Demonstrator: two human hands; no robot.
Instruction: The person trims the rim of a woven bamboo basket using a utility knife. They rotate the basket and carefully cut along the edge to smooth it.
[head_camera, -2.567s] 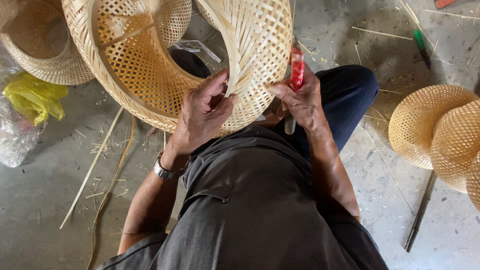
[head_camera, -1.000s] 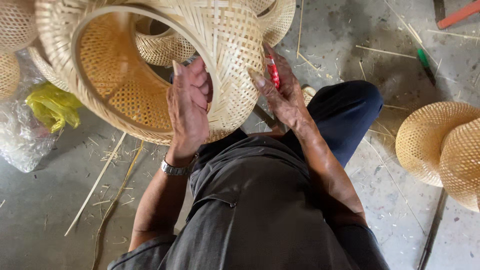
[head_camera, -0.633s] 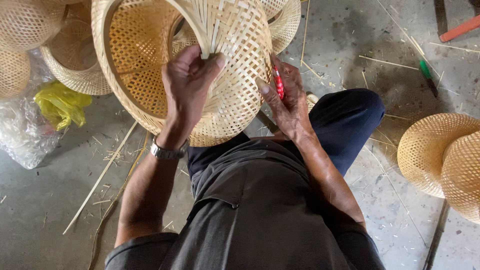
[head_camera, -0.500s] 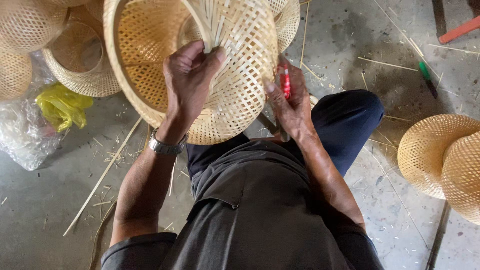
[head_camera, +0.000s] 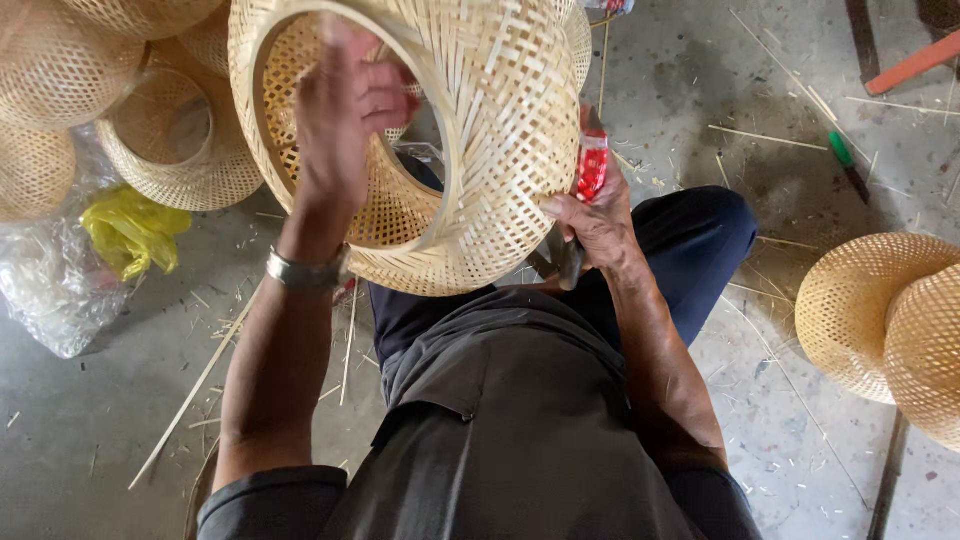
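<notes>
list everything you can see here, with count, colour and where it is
held basket: 1, pale bamboo, top centre, over the lap
red tool: 1, red handle, behind the right hand
other baskets: several, tan, stacked top left
right baskets: 2, tan, on the floor at the right edge
yellow bag: 1, yellow, left, under the stack
clear plastic: 1, see-through, far left
bamboo strips: many, pale, scattered on the floor
green-tipped tool: 1, green and dark, upper right
orange bar: 1, orange, top right corner
watch: 1, silver, left wrist
left hand: 1, at the basket's rim
right hand: 1, on the basket's outer side, gripping the red tool
</notes>
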